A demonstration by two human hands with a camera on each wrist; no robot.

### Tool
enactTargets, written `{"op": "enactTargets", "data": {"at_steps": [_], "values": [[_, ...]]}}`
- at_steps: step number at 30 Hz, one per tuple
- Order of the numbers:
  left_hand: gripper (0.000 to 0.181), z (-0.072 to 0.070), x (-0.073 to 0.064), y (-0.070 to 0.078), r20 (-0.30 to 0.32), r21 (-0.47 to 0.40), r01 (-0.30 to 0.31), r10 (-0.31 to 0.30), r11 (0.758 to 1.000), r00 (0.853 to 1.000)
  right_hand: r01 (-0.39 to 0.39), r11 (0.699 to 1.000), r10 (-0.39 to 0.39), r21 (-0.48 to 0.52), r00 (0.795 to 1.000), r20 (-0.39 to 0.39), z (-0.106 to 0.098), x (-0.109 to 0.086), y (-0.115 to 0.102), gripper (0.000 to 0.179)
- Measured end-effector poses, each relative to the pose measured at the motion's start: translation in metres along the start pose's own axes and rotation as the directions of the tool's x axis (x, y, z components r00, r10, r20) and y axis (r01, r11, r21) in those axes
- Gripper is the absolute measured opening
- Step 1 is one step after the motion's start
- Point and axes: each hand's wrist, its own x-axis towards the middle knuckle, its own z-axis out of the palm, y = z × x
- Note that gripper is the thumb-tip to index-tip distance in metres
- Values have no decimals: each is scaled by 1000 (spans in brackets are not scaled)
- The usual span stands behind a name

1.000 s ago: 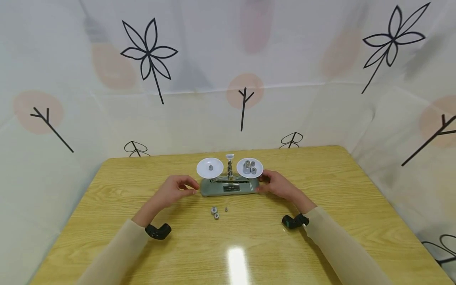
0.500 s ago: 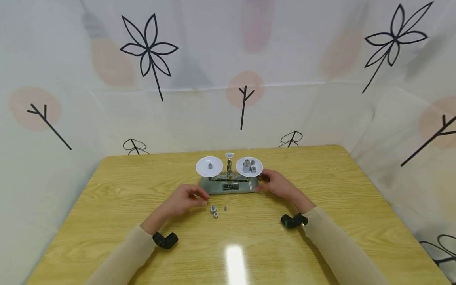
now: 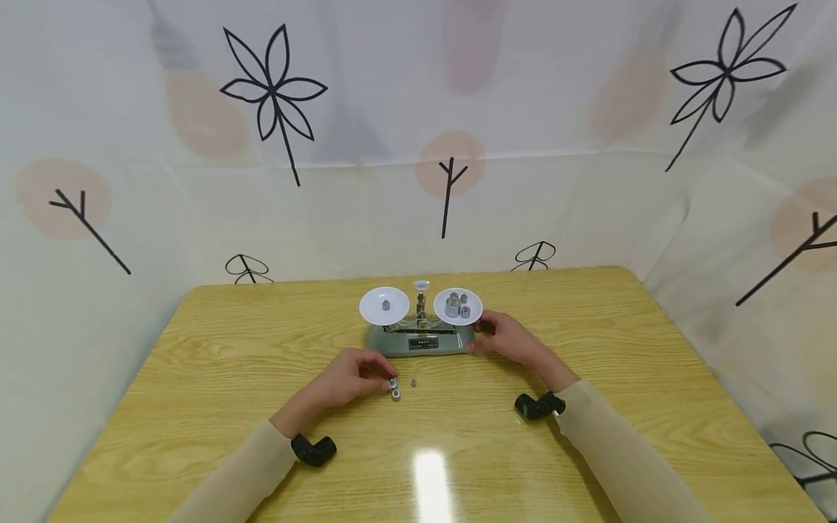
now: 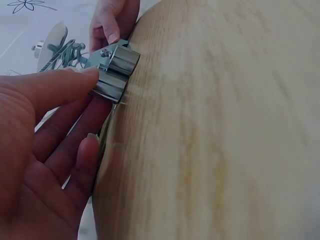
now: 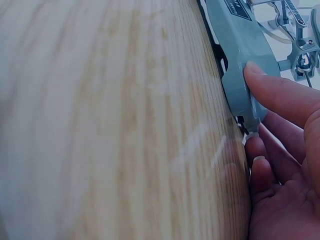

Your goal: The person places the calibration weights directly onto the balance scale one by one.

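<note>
A balance scale with a grey-green base [image 3: 392, 346] stands on the table. On its left pan [image 3: 370, 311] sits one small metal weight [image 3: 386, 306]; the right pan [image 3: 442, 299] bears a large weight [image 3: 453, 306] and two smaller ones. My left hand [image 3: 349, 378] has thumb and fingers about a metal weight [image 4: 110, 86] in front of the scale, apparently pinching it. A second weight [image 4: 124, 60] touches that one. My right hand [image 3: 513, 340] grips the base's right end, thumb on top [image 5: 257, 70] of it; some fingertips are partly hidden behind the base.
A tiny weight [image 3: 413, 382] stands alone a little right of the pair. The wooden table [image 3: 523, 465] meets a patterned cloth backdrop [image 3: 366, 218]. Black wrist cameras [image 3: 314, 450] sit at both cuffs.
My left hand has moved from beside the scale's left end, rightward and nearer, to the pair of weights, and its fingers now surround one. My right hand stays on the base.
</note>
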Motion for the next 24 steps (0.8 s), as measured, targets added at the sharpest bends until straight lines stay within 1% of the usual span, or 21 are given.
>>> {"op": "enactTargets", "data": {"at_steps": [4, 9, 18, 24], "values": [[18, 3, 1, 1, 7, -11, 5, -5, 1000, 1000, -2, 1000, 2, 5, 1000, 0, 0, -1, -1, 46], [20, 3, 1, 0, 18, 8, 3, -3, 1000, 1000, -11, 1000, 11, 25, 1000, 2, 1, 0, 0, 47], [22, 4, 2, -1, 14, 21, 9, -10, 1000, 1000, -1, 1000, 1, 17, 1000, 0, 0, 0, 0, 48], [22, 5, 3, -3, 19, 12, -1, 0, 1000, 1000, -7, 1000, 7, 14, 1000, 3, 0, 0, -1, 49]]}}
